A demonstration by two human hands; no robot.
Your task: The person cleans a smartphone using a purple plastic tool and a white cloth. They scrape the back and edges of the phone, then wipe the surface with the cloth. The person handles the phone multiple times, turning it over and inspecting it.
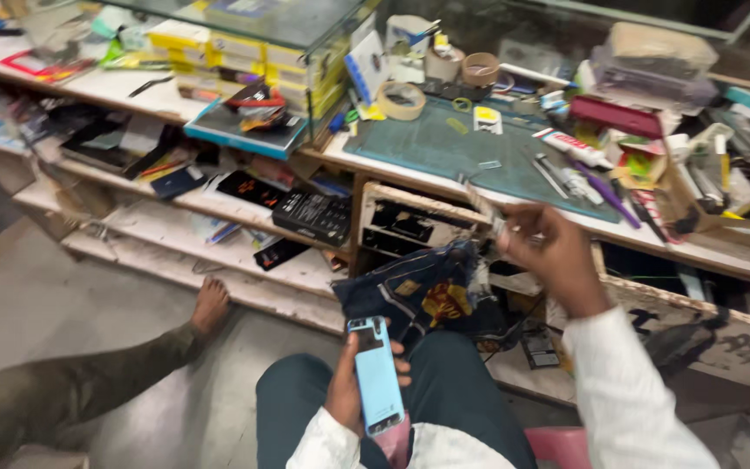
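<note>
Over the lap, left fingers (399, 363) wrap a light-blue phone (377, 375); right fingers (514, 236) pinch a thin tool (482, 205).

place: small phone repair shop | signs: green work mat (444, 143) on cluttered tabletop (566, 213), tape rolls (403, 100), tools, glass showcase (245, 26), boxes on shelves (219, 208)

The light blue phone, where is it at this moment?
In the head view, the light blue phone is low in the middle, held in the left hand over the person's lap, below the dark blue cloth.
</note>
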